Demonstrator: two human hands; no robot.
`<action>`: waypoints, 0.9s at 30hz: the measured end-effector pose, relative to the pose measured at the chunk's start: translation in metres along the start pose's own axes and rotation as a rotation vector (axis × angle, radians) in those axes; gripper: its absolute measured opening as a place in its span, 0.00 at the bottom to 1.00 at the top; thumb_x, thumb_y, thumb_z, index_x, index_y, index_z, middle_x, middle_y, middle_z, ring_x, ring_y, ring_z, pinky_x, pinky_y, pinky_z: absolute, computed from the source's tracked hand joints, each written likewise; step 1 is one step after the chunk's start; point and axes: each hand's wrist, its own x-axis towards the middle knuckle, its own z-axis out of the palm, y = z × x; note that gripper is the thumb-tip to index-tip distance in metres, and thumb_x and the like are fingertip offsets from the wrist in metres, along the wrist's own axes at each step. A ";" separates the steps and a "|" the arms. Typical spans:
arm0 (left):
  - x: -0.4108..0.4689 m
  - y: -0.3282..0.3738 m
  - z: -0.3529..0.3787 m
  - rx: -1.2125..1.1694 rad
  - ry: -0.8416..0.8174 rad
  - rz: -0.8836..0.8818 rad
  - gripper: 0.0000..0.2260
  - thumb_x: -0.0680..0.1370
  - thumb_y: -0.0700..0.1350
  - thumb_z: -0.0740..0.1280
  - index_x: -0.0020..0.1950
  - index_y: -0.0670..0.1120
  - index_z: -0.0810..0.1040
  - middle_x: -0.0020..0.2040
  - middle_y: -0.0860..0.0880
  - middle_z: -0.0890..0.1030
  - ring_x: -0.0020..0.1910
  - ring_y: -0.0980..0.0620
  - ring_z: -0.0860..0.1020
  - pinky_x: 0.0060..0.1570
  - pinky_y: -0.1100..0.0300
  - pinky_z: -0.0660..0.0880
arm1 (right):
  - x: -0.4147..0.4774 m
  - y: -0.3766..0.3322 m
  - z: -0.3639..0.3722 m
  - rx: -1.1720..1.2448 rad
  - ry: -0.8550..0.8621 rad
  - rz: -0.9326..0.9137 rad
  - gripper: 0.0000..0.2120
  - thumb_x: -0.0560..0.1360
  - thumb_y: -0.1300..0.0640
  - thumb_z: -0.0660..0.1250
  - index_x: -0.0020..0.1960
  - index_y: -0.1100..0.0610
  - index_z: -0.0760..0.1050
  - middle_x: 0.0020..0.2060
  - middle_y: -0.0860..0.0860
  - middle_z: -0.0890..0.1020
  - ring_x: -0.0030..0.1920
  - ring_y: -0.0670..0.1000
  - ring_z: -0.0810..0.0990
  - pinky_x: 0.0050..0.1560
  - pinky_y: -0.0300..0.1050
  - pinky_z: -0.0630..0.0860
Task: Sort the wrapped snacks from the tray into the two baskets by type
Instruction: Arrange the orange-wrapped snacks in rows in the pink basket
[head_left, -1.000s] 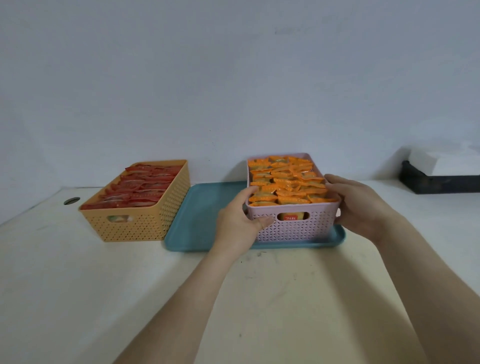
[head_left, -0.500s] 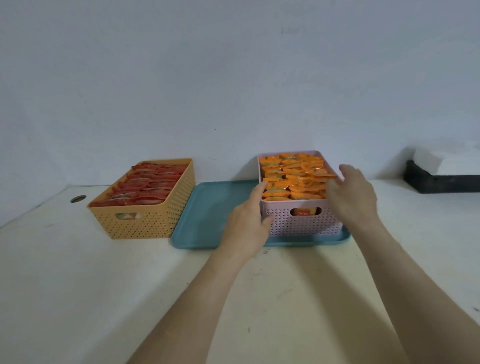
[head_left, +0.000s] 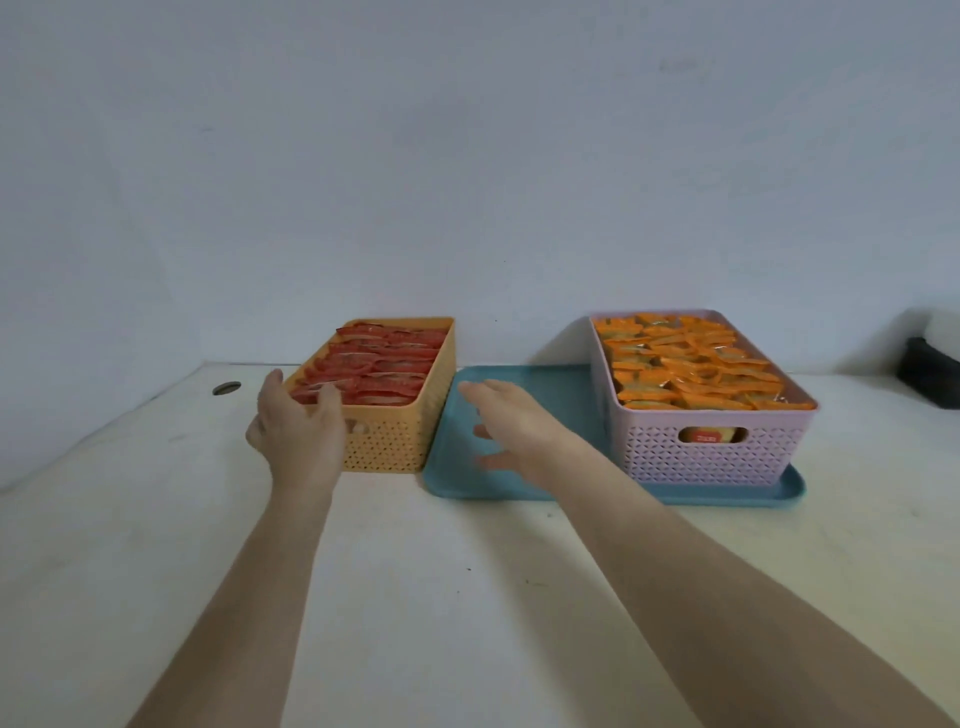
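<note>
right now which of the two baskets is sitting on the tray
The pink basket with orange snacks sits on the teal tray. The orange basket with red snacks stands on the table beside it.

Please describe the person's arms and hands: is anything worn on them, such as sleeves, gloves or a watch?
Both forearms are bare as far as the picture shows: no sleeves. The left hand and the right hand wear no gloves. No watch, bracelet or ring is visible.
</note>
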 end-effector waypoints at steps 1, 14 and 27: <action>0.007 -0.002 -0.002 -0.026 -0.026 -0.043 0.30 0.77 0.50 0.60 0.78 0.47 0.56 0.73 0.40 0.64 0.74 0.41 0.56 0.71 0.41 0.61 | 0.004 -0.001 0.006 0.018 -0.011 0.021 0.24 0.81 0.46 0.57 0.74 0.54 0.62 0.69 0.49 0.68 0.66 0.55 0.70 0.61 0.58 0.76; 0.039 -0.010 -0.015 -0.251 -0.132 -0.291 0.13 0.76 0.45 0.57 0.58 0.46 0.76 0.49 0.47 0.81 0.44 0.52 0.79 0.39 0.56 0.76 | 0.031 -0.007 0.056 -0.018 -0.094 0.013 0.20 0.83 0.48 0.51 0.72 0.52 0.63 0.60 0.49 0.72 0.59 0.51 0.71 0.61 0.50 0.69; -0.034 0.042 -0.004 -0.165 -0.345 -0.073 0.19 0.69 0.57 0.61 0.58 0.52 0.68 0.55 0.49 0.78 0.51 0.49 0.79 0.52 0.44 0.79 | -0.022 -0.012 -0.035 -0.163 0.163 -0.175 0.15 0.80 0.59 0.53 0.56 0.61 0.77 0.52 0.56 0.82 0.53 0.55 0.81 0.50 0.53 0.82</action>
